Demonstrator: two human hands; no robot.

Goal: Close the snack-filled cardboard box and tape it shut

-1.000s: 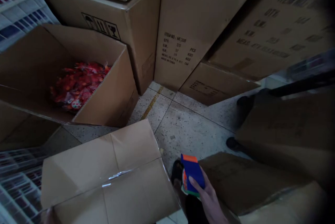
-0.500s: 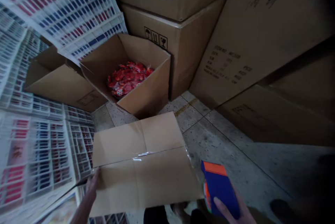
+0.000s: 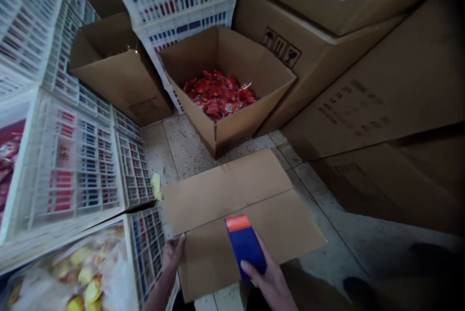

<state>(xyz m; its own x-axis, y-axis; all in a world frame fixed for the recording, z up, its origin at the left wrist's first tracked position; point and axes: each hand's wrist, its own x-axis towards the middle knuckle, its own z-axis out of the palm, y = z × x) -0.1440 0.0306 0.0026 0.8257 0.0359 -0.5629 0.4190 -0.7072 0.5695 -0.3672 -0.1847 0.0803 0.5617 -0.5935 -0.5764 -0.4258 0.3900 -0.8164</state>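
Observation:
A closed cardboard box (image 3: 254, 190) lies on the floor in front of me, its two top flaps meeting along a seam. My right hand (image 3: 271, 282) grips a blue tape dispenser with an orange tip (image 3: 244, 244), held over the near flap of that box. My left hand (image 3: 174, 253) rests against the box's near left corner, fingers on the cardboard.
An open carton of red packets (image 3: 221, 93) stands behind the box, another open carton (image 3: 116, 66) to its left. White plastic crates (image 3: 72, 175) are stacked along the left, large cardboard cartons (image 3: 381, 93) on the right. A bag of yellow items (image 3: 83, 282) lies at bottom left.
The view has swung left, bringing the crates into sight. My right hand has carried the tape dispenser from beside the box to above its near flap. My left hand stays at the box's left corner.

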